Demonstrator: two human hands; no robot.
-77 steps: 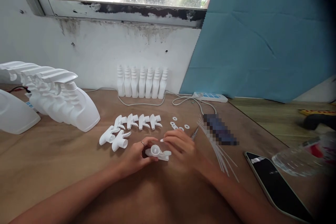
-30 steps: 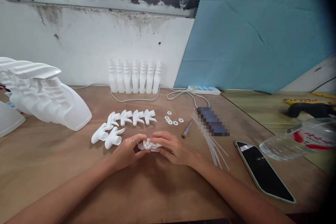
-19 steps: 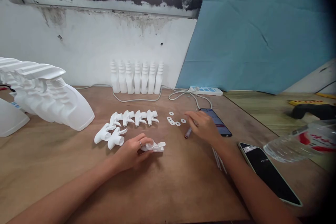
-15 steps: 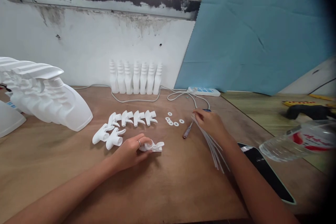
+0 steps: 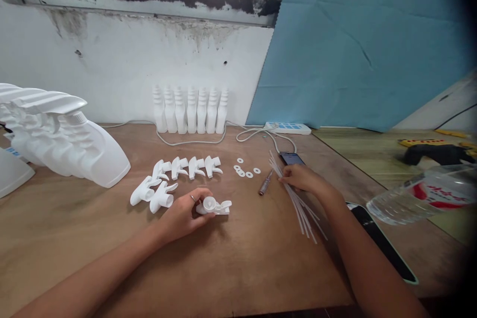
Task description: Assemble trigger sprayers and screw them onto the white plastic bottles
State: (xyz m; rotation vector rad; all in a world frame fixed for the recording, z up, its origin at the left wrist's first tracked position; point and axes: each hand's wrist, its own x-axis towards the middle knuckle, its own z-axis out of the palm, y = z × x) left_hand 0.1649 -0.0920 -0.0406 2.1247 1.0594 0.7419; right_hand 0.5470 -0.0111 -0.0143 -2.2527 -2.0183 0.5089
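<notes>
My left hand [image 5: 188, 213] is closed round the side of a white trigger spray head [image 5: 214, 205], which lies on the table with its round opening facing up. Over on the right, the fingers of my right hand [image 5: 302, 179] are pinched at the upper part of a loose bundle of thin, clear plastic tubes [image 5: 299, 208]; how many they grip is hidden. Several more trigger spray heads [image 5: 161, 198] lie left of centre. Between the hands and farther back are several small white ring washers [image 5: 249, 175]. A screwdriver [image 5: 265, 185] rests just left of the tubes.
White bottles [image 5: 201, 114] stand in a row against the wall, and larger ones [image 5: 108, 154] lean at left. A phone [image 5: 291, 158], power strip [image 5: 288, 128] and cable are behind my right hand. At right are a dark-screened tablet [image 5: 383, 241] and a water bottle [image 5: 406, 201].
My right hand has moved from the tubes' far tips down along them towards me, uncovering the phone. The left hand's finger has shifted off the spray head's opening, which now shows.
</notes>
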